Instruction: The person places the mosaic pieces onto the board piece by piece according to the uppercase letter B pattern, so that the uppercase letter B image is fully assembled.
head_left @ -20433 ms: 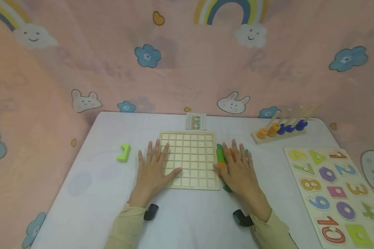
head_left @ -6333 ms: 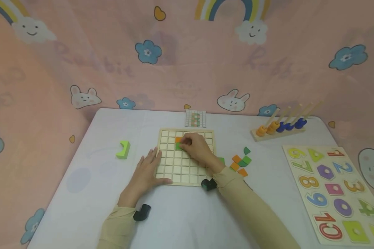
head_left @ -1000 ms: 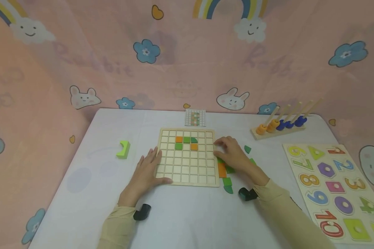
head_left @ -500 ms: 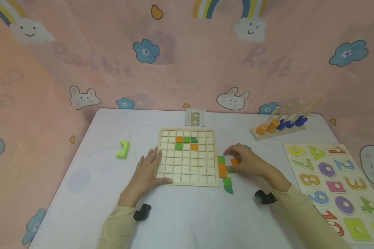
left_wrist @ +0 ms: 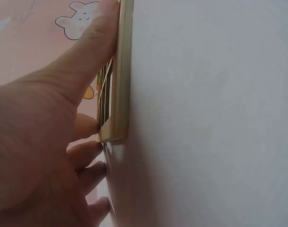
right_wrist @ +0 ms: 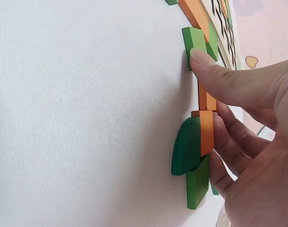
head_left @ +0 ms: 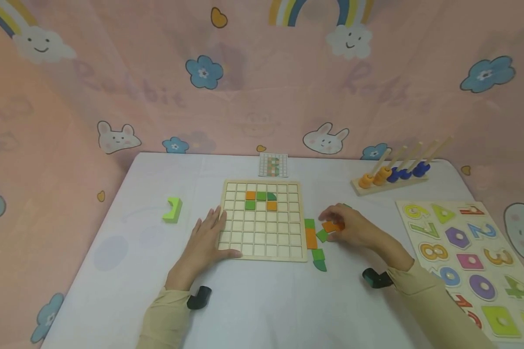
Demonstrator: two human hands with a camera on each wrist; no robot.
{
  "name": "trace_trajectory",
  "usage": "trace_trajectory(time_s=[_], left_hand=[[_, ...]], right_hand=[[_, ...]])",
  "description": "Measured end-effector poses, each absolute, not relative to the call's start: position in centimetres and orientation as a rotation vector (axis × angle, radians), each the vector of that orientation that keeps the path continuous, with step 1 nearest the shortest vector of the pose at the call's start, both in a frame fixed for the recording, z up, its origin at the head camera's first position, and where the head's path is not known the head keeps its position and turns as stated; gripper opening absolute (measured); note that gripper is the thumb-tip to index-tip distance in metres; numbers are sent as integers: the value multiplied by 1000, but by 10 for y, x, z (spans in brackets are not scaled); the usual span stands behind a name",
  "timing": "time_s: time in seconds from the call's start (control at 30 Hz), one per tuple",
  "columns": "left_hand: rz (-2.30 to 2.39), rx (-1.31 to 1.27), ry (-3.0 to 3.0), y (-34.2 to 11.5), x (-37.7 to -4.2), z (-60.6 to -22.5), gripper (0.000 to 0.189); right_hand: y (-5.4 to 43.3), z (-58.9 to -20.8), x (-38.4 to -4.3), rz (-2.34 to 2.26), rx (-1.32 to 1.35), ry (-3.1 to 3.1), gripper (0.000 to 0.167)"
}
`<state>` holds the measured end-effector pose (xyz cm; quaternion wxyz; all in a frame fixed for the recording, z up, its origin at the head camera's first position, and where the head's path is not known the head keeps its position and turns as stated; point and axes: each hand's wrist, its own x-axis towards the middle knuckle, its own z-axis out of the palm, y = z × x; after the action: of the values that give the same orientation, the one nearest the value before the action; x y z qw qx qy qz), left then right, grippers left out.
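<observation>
A wooden grid board point(head_left: 259, 240) lies mid-table, bearing orange, light green and dark green tiles point(head_left: 261, 196) near its upper part. My left hand point(head_left: 198, 247) rests on the board's left side, fingers spread, thumb along its front edge. Right of the board, my right hand point(head_left: 353, 228) hovers low among loose tiles with bent fingers. In the right wrist view its thumb touches a light green tile point(right_wrist: 196, 35), and the fingers are behind orange tiles point(right_wrist: 207, 132). A dark green quarter-round tile point(right_wrist: 185, 146) lies beside them. My palm hides some tiles in the head view.
More loose tiles point(head_left: 311, 239) line the board's right edge. A pattern card point(head_left: 273, 165) lies behind the board. A bead stacker point(head_left: 390, 184) and a number puzzle point(head_left: 456, 237) stand at right; a light green notched block point(head_left: 172, 210) is at left.
Since the earliest frame, several tiles have come onto the board. My right hand has moved from the board's right edge rightward to the loose tiles, shifting some. The left hand stays put lately.
</observation>
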<state>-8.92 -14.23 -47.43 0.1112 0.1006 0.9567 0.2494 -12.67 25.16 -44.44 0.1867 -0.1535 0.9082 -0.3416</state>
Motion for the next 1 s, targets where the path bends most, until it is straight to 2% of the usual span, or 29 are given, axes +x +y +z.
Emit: trace_trajectory(time_s=[0.2, 0.43, 0.8, 1.0], left_hand=[[732, 293, 2802, -142, -89, -474, 121], [735, 294, 2797, -142, -89, -472, 121], [738, 302, 2795, -143, -89, -472, 121], [740, 309, 2799, -144, -89, -473, 121]], right_hand=[[250, -445, -127, -928, -435, 2597, 38], [246, -441, -131, -886, -341, 2592, 25], [246, -436, -134, -851, -299, 2586, 27], [242, -433, -136, -923, -341, 2694, 14]])
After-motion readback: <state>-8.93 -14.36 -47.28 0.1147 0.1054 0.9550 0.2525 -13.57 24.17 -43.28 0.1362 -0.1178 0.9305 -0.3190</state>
